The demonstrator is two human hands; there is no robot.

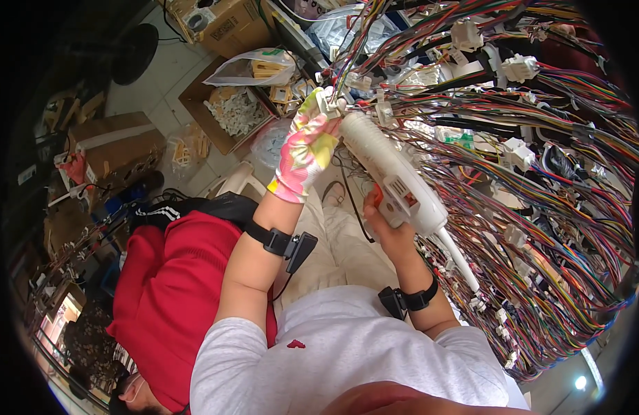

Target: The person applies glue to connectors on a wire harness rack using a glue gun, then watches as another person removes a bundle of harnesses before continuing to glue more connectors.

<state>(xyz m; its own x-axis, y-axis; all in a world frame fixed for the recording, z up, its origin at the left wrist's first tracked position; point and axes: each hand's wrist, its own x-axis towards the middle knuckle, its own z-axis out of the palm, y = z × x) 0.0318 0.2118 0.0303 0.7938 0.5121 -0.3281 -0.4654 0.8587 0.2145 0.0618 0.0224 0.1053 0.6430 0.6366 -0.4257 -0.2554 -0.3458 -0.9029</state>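
My left hand [307, 149], in a pink, yellow and white patterned glove, is closed on a white plastic connector [327, 102]. A bundle of thin coloured wires [347, 66] runs up from that connector. My bare right hand [390, 232] grips a white hot glue gun [402, 183] by its handle, with a finger at the orange trigger [377, 195]. The gun's front end points up and left, close beside my left fingers. A white glue stick [459, 259] sticks out of its rear. Whether the nozzle touches the connector cannot be made out.
Dense wire harnesses [541, 194] with white connectors hang across the right side. A cardboard box of white parts [235, 114] stands beyond my left hand. Another closed carton [119, 145] sits further left. A person in a red top [174, 297] is close at my left.
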